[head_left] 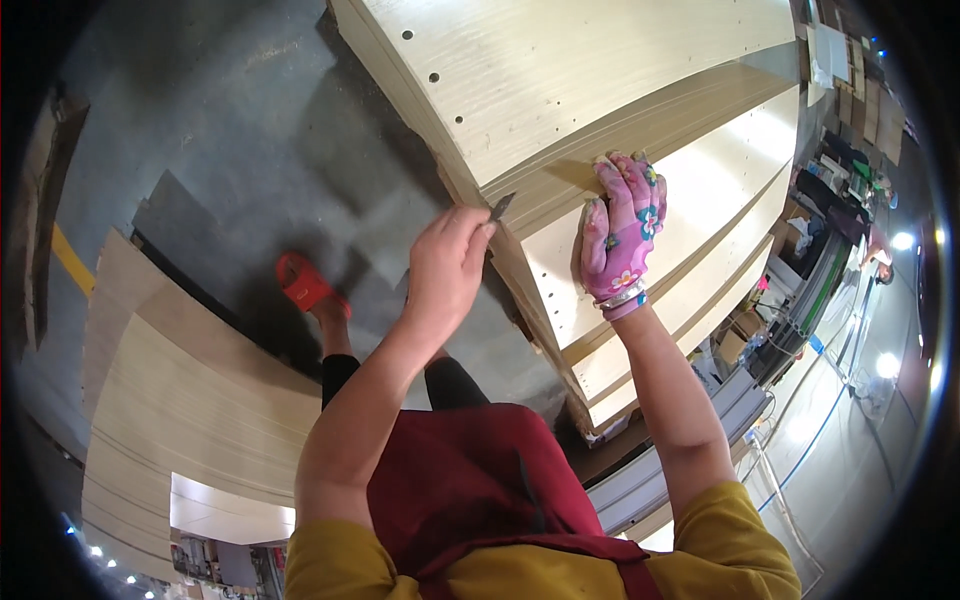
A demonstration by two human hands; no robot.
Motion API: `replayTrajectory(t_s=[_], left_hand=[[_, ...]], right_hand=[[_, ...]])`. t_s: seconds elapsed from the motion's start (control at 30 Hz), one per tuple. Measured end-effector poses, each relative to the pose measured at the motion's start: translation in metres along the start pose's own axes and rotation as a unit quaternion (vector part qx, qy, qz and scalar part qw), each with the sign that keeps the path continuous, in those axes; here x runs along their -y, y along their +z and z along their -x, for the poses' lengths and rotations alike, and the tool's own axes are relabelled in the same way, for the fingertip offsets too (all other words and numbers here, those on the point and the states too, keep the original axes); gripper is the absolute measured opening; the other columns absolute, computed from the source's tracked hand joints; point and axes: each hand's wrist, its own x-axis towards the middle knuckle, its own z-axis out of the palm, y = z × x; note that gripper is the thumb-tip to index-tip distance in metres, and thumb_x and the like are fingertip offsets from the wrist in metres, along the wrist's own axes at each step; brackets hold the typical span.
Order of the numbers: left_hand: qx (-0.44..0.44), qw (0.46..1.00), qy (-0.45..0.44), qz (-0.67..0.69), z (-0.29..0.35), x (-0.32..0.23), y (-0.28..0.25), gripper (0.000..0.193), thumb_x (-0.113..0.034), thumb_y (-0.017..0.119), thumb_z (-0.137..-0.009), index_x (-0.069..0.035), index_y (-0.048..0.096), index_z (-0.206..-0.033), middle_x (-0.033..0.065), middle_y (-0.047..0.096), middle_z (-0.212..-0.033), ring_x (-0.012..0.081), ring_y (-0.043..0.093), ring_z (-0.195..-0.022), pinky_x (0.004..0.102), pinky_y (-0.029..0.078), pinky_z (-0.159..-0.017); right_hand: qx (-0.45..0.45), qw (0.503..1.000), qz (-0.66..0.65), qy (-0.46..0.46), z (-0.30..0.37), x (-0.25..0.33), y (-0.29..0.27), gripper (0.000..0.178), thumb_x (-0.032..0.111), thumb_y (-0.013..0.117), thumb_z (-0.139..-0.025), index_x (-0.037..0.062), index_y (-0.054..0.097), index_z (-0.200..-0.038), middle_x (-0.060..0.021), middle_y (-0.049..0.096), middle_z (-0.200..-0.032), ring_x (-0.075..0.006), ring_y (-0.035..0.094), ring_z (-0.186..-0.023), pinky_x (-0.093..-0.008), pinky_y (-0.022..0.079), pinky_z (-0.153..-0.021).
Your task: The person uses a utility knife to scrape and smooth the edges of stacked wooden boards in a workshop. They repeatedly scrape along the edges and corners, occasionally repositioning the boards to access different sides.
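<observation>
My bare left hand (447,265) is closed on a small pointed metal blade (503,207); its handle, if any, is hidden in my fingers. The blade's tip is at the near left edge of a stack of pale wood panels (600,215). My right hand (627,235), in a pink flowered glove, lies flat on a light panel surface with its fingers stretched out. Farther off, an upper panel (560,65) has several dark round holes along its left side. Strips of darker board edge run between the panels.
More pale boards (200,410) lie at the lower left. Grey floor (230,90) stretches along the stack's left side, with my red slipper (310,285) on it. A cluttered bench (800,290) stands at the right. A person (879,255) is at the far right.
</observation>
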Motion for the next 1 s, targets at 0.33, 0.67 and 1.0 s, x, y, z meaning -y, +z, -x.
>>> replayTrajectory(t_s=[0.33,0.67,1.0], left_hand=[[-0.014,1.000,-0.007,-0.017,0.013,-0.010,-0.004,0.008,-0.003,0.059,-0.083,0.000,0.055,-0.089,0.0139,0.060,-0.076,0.0279,0.058,-0.066,0.0346,0.045,-0.059],[0.015,1.000,0.009,0.019,0.019,-0.035,-0.017,0.007,-0.002,0.060,-0.083,0.000,0.056,-0.088,0.0094,0.058,-0.073,0.0215,0.056,-0.066,0.0306,0.045,-0.062],[0.033,0.959,-0.187,0.211,0.015,-0.033,-0.015,0.008,-0.005,0.057,-0.088,0.000,0.056,-0.094,0.0068,0.061,-0.078,0.0113,0.055,-0.068,0.0259,0.045,-0.063]], right_hand=[[-0.003,1.000,0.007,0.000,0.003,0.001,-0.001,0.036,0.019,0.050,-0.077,0.0051,0.060,-0.109,-0.0157,0.056,-0.115,-0.0360,0.046,-0.117,-0.0489,0.022,-0.106],[0.012,1.000,0.007,0.002,0.004,0.001,-0.001,0.037,0.020,0.050,-0.078,0.0060,0.059,-0.111,-0.0149,0.055,-0.117,-0.0354,0.045,-0.118,-0.0502,0.020,-0.106],[0.019,1.000,0.009,-0.007,0.002,-0.001,-0.001,0.037,0.019,0.051,-0.077,0.0050,0.058,-0.111,-0.0156,0.054,-0.117,-0.0362,0.044,-0.118,-0.0503,0.020,-0.106]])
